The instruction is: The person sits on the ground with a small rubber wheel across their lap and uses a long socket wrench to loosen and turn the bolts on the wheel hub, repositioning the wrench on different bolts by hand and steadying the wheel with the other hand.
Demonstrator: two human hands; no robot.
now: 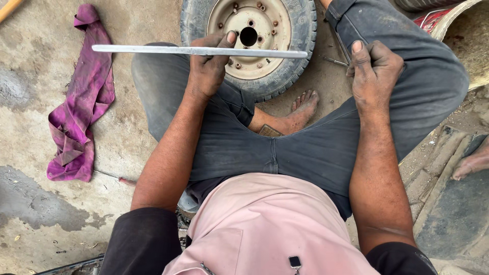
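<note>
— What did the left hand [206, 69] have?

— Its fingers were curled tight round a long flat metal bar [198, 51], gripped near the middle and held level above the small wheel [253, 38], which lay flat on the concrete floor [30, 153] between the person's knees.

— And the right hand [374, 71]?

— It held nothing; its fingers were loosely folded and rested on the right knee. A purple rag [79, 102] lay well apart, at the floor's left edge.

— Was the grip sound?

— Fairly balanced, I judged; a hold nearer one end would have given better leverage against the rim.
</note>
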